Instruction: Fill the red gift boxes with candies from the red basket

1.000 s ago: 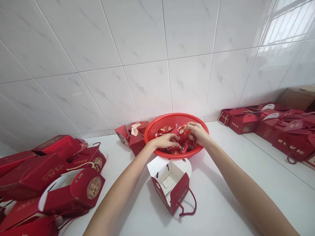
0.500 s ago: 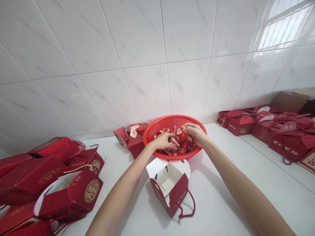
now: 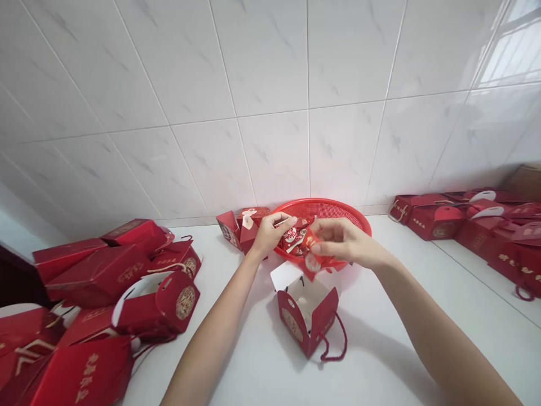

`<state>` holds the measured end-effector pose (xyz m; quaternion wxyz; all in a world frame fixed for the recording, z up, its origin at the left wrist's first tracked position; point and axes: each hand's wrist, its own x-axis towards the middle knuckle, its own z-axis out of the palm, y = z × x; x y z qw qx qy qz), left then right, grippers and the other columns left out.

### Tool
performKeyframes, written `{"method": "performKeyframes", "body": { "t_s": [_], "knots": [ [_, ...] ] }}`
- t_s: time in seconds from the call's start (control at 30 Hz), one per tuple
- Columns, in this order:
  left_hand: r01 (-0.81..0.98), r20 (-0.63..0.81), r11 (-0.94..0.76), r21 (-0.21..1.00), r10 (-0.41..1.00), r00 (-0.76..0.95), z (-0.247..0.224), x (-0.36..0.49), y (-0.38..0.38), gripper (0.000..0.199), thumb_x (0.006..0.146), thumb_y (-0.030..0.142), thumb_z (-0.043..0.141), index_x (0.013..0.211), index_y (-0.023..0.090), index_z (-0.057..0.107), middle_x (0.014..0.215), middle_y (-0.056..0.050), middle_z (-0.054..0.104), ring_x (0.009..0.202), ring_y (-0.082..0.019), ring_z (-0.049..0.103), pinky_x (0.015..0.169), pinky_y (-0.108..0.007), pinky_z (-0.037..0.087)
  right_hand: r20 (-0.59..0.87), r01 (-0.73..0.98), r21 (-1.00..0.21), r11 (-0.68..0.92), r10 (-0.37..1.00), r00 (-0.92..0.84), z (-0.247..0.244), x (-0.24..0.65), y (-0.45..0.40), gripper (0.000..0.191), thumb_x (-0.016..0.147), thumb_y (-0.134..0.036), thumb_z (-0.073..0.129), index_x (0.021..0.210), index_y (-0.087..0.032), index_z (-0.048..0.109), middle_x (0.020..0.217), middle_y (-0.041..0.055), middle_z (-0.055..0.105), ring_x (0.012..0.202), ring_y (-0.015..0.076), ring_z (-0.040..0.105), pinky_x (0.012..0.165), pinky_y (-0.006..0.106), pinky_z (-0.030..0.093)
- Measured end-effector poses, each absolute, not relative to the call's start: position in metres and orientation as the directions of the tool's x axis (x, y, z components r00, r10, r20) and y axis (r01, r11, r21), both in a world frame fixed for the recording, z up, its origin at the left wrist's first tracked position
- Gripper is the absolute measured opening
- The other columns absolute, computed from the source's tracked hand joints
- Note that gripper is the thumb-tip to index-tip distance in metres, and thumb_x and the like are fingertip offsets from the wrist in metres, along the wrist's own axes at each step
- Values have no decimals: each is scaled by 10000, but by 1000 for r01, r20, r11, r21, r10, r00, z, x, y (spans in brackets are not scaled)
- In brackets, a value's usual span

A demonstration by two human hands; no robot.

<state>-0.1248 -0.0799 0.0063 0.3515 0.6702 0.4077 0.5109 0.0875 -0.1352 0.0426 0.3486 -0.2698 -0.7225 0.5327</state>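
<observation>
From my end I'm seeing both bare forearms slanting inward from the lower edge, the left forearm [image 3: 215,321] and the right forearm [image 3: 435,327] converging without touching. My left hand [image 3: 273,231] is pointing its fingers [image 3: 285,217] rightward, a gap separating it from the other hand. My right hand [image 3: 344,242] is bending its fingers leftward and pinching them against the thumb [image 3: 332,248].

Near the far edge of the table [image 3: 380,349], the right hand [image 3: 342,243] and its blurred red packets [image 3: 311,263] hide part of the near rim of the basket [image 3: 329,210]. Rightward along that edge, boxes [image 3: 513,251] are cut off.
</observation>
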Motion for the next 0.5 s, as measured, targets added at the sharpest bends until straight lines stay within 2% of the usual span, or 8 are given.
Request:
{"method": "performKeyframes", "body": {
  "t_s": [0.1, 0.17, 0.27, 0.37, 0.43, 0.5],
  "knots": [
    [184, 423, -442, 878, 896, 135, 11, -133, -94, 399, 734, 557, 745, 758, 165, 678, 747, -5, 673, 713, -147, 588, 688, -269, 487, 275, 189, -853, 486, 727, -629, 44, 78, -149, 137, 824, -318, 698, 833, -184, 671, 514, -61, 495, 471, 77, 410, 452, 217, 294],
    [184, 420, -442, 878, 895, 148, 15, -135, -100, 394, 732, 550, 751, 763, 164, 680, 763, -11, 678, 736, -153, 599, 713, -278, 496, 312, 203, -835, 512, 743, -592, 45, 74, -154, 136, 849, -318, 678, 824, -185, 675, 528, -53, 506, 486, 81, 439, 458, 213, 317],
    [185, 424, -453, 872, 889, 174, 22, -135, -108, 392, 733, 545, 753, 759, 162, 673, 744, -8, 663, 706, -147, 588, 676, -271, 486, 311, 88, -904, 418, 786, -535, 48, 69, -161, 157, 860, -343, 658, 893, -191, 677, 619, -30, 569, 511, 91, 481, 459, 211, 378],
    [187, 445, -480, 857, 873, 201, 27, -133, -113, 392, 738, 546, 748, 743, 163, 660, 732, -5, 656, 693, -143, 587, 665, -265, 481, 249, -43, -963, 266, 818, -518, 50, 64, -168, 193, 838, -344, 667, 968, -201, 670, 767, -3, 636, 543, 100, 536, 464, 222, 453],
    [186, 442, -482, 856, 870, 216, 29, -133, -115, 388, 735, 538, 754, 735, 162, 657, 734, -7, 661, 695, -142, 592, 668, -262, 483, 210, -59, -975, 213, 802, -559, 48, 60, -171, 182, 824, -328, 681, 948, -195, 676, 850, 19, 665, 630, 120, 604, 552, 248, 525],
    [184, 428, -471, 863, 874, 230, 29, -133, -116, 389, 729, 532, 763, 731, 158, 657, 722, -8, 657, 679, -139, 590, 649, -257, 477, 229, -43, -967, 250, 788, -571, 45, 57, -171, 157, 824, -318, 687, 911, -187, 681, 908, 41, 687, 762, 156, 659, 697, 292, 567]
  ]
}}
